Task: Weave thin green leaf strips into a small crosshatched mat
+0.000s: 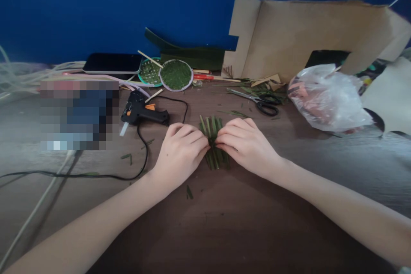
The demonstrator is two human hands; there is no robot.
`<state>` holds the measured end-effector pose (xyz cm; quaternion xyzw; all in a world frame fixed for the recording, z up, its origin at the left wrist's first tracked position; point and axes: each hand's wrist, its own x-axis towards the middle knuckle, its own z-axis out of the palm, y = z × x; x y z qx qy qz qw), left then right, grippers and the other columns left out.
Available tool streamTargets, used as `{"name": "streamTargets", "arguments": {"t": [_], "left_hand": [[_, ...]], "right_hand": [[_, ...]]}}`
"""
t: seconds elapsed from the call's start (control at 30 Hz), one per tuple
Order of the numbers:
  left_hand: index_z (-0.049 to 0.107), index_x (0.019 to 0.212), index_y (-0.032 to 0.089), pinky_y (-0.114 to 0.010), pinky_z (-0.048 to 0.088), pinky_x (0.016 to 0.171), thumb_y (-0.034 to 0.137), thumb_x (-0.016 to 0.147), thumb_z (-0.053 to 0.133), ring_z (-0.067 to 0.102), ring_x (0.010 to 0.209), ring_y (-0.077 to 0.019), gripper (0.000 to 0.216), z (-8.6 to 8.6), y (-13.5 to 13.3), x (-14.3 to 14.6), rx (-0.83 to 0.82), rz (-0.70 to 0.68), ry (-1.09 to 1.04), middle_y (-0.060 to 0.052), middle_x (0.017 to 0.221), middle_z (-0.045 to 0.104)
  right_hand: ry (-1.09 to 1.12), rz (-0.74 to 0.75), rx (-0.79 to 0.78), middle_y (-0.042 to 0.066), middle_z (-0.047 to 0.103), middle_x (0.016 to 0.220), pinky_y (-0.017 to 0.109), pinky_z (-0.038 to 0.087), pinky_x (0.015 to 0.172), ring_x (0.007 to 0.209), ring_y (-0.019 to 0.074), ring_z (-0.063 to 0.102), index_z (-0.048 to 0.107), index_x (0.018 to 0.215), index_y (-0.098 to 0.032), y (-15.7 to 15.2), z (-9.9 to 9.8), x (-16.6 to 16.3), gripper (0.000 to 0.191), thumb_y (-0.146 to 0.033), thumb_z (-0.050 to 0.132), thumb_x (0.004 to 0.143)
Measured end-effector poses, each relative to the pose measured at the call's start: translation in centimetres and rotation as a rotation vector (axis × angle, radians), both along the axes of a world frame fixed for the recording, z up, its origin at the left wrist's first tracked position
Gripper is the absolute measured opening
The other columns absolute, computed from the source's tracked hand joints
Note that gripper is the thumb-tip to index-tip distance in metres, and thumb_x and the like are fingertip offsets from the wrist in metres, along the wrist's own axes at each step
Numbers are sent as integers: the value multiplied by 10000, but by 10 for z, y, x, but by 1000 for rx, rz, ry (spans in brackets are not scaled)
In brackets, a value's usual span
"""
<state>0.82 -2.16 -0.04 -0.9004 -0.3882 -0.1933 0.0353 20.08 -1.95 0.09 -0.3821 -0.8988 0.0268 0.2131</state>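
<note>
A small piece of green leaf strips (214,162) lies on the brown table between my two hands. The strips run mostly side by side and appear crossed or woven near the middle. My left hand (183,150) pinches the piece at its left side, fingers curled with the tips on the strips. From the right, my right hand (246,145) also pinches it, thumb and fingers pressed together near the middle. Both sets of fingertips are close to each other and hide part of the strips.
A black glue gun (144,113) with its cord lies left of my hands. Behind are scissors (257,100), a round green woven piece (176,75), a phone (112,63) and folded cardboard (289,38). A plastic bag (330,98) sits at right; leaf scraps (189,192) lie nearby.
</note>
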Motion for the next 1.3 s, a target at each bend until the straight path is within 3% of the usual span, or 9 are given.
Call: {"name": "streamTargets", "arguments": {"t": [0.17,0.5,1.1,1.3], "left_hand": [[594,737,183,-344,369,784,208,873,489,574,803,-173,174,0,1,0,18,-20,-16,-3,762,666],[583,723,186,-336,378,760,208,869,490,568,787,-172,174,-3,2,-1,-22,6,-29,-6,780,661],[618,713,168,-328,369,796,226,815,596,583,762,-164,119,2,3,-2,-49,-20,-53,6,735,669],[616,723,177,-328,357,807,182,825,568,595,815,-163,113,4,6,-4,-153,-27,-60,13,755,678]], "right_hand": [[-57,25,118,15,681,793,316,325,717,822,165,523,638,728,-176,-1,-1,-1,257,-189,447,899],[-84,25,195,26,680,796,307,322,704,803,162,513,625,711,-170,-4,-6,-2,263,-149,436,894],[-35,121,128,13,692,775,291,306,745,811,143,529,660,692,-177,7,2,6,264,-184,481,886],[-54,125,101,21,687,773,299,305,750,810,146,527,667,709,-177,7,0,8,241,-172,492,876]]}}
